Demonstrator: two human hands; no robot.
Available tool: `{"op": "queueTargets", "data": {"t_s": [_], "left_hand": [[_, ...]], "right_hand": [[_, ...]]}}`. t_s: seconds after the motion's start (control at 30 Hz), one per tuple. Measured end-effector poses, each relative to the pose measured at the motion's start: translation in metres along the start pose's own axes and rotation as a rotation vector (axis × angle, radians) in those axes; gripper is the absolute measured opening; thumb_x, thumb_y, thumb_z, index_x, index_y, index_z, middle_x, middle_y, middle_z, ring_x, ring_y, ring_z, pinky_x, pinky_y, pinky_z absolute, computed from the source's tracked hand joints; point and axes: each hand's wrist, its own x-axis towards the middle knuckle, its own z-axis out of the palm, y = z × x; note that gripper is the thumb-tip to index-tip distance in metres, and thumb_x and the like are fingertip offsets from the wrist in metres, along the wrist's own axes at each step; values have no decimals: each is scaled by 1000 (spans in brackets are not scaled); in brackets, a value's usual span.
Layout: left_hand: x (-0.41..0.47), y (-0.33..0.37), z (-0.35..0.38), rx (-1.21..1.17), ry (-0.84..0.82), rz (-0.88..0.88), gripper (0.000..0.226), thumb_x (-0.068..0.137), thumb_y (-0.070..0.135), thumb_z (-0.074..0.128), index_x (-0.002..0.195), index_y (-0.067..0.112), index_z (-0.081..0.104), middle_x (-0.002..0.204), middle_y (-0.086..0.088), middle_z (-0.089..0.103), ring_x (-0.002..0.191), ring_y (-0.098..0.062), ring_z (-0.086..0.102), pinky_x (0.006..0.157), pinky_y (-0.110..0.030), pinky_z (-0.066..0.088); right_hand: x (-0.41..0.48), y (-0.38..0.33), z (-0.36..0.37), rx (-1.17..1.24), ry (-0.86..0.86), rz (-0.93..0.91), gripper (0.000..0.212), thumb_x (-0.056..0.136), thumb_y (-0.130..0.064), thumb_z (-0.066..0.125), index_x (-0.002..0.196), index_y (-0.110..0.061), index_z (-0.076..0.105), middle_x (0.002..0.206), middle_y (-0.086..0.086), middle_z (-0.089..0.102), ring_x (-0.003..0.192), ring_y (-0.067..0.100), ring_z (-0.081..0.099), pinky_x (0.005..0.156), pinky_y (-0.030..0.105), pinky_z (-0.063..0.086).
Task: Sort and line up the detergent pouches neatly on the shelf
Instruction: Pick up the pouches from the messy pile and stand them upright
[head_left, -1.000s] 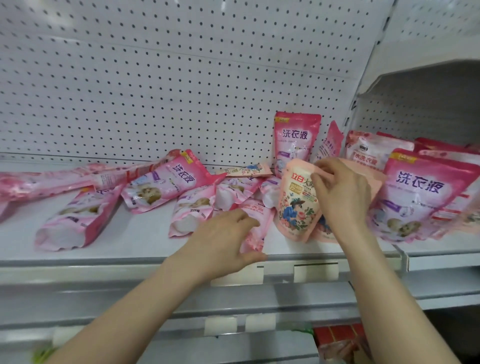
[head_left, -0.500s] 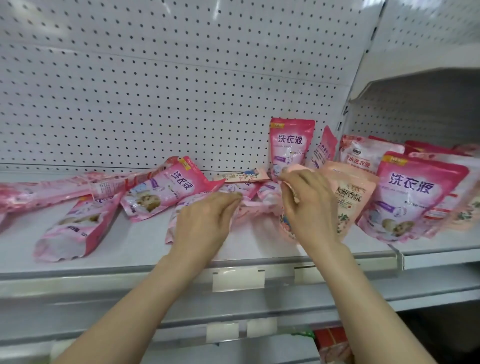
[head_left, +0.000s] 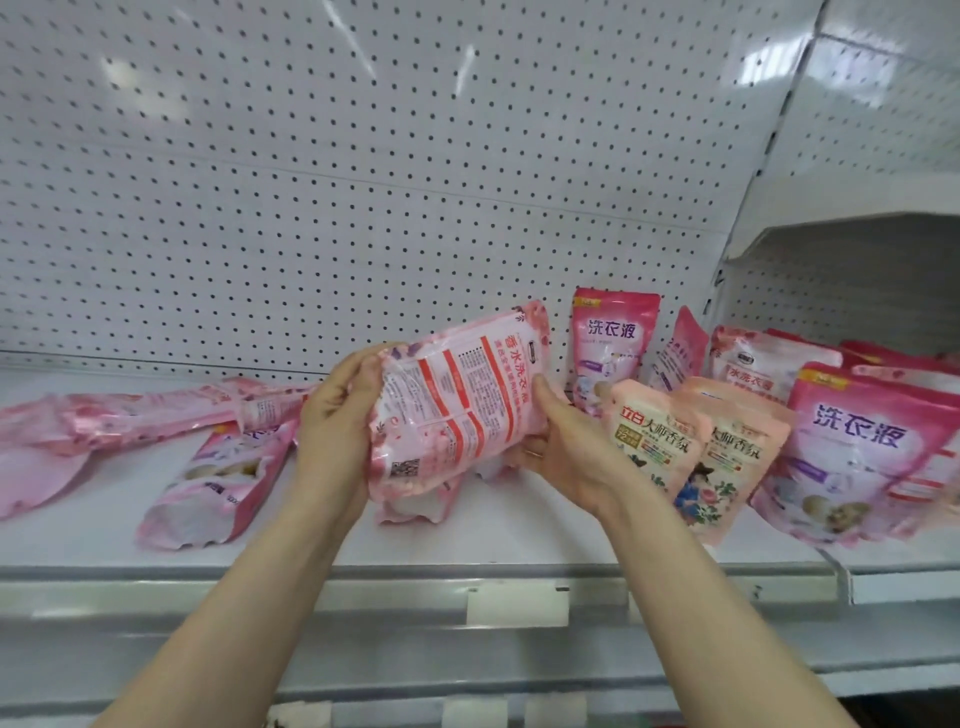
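Note:
Both hands hold one pink detergent pouch (head_left: 457, 400) above the white shelf (head_left: 519, 540), its printed back side towards me and tilted. My left hand (head_left: 335, 415) grips its left edge, and my right hand (head_left: 566, 447) grips its lower right side from below. Two peach pouches (head_left: 691, 457) stand upright just right of my right hand. More pink pouches stand at the right (head_left: 862, 447) and against the back panel (head_left: 613, 338). Several pink pouches lie flat on the left (head_left: 218, 478).
A perforated white back panel (head_left: 311, 208) closes the rear. A neighbouring shelf bay (head_left: 841, 291) begins at the right. Blank price tag holders (head_left: 517, 603) line the shelf's front rail, with a lower shelf below.
My right hand let go of the peach pouch, which now stands upright. Both hands picked a pink pouch out of the pile and lifted it off the shelf.

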Motion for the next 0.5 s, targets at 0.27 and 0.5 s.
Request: {"op": "queueTargets", "data": {"t_s": [0.27,0.5], "left_hand": [[8,-20,-40,264,-198,-166,21,99,12,50,112,21,64,104,1,71,95,-17,64,88,-34,53],[2,-40,-51,1130,-614,179,49,93,20,59,141,21,46,143,2,51,131,-15,46,107,-25,32]], "right_hand": [[-35,-71,19,-314,355,-400,12,89,-11,69,98,-3,66,97,17,75,88,36,73,74,48,61],[-60,-99,27,-870,561,-498,14,86,-29,73,99,-24,72,102,-1,75,95,18,71,91,48,56]]}}
